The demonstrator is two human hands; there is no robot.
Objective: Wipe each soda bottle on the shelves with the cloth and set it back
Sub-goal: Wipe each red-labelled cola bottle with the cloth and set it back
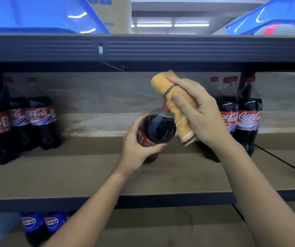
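Above shelf [161, 177]: my left hand [136, 148] grips tilted bottle [156, 130]; right hand [199, 111] clutches cloth [176, 104] at cap. Risk: hard rub may twist bottle loose, toppling neighbours [239, 113].

Cap of held Coke bottle [158, 130] mostly hidden behind yellow cloth [174, 104], only a red sliver visible. Bottle base blocked by left hand [139, 148]. Cloth's far side covered by right hand [196, 111]. At 9 o'clock, Coke bottles [18, 125] blurred, leftmost cropped by frame edge. At 7 o'clock, Pepsi bottles [43, 223] cut off above the label by shelf edge [161, 198], count unclear. At 3 o'clock, one Coke bottle [227, 111] partly behind right wrist. At 1 o'clock, contents of blue bin [268, 20] blurred, unreadable. Box [112, 15] print at 12 o'clock truncated.
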